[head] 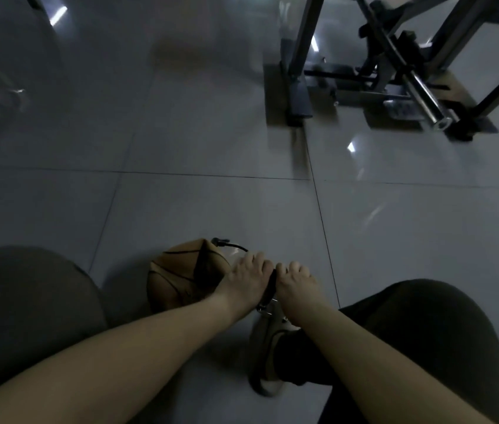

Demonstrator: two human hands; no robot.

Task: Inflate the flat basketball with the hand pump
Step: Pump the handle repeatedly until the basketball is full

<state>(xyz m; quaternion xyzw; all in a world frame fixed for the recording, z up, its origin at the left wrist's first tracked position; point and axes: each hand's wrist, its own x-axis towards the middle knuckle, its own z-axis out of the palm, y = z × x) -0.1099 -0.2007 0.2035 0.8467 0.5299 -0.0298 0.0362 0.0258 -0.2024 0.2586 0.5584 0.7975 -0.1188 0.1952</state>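
Orange basketball (185, 275) lies caved-in on the floor (211, 203), hose (233, 244) attached; I see left hand (246, 278) and right hand (295, 284) fingers wrapped around the pump handle (271, 286), so most pumping remains.

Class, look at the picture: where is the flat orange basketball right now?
The creased orange basketball lies on the grey tiled floor, low and centre in the head view, just left of the left hand.
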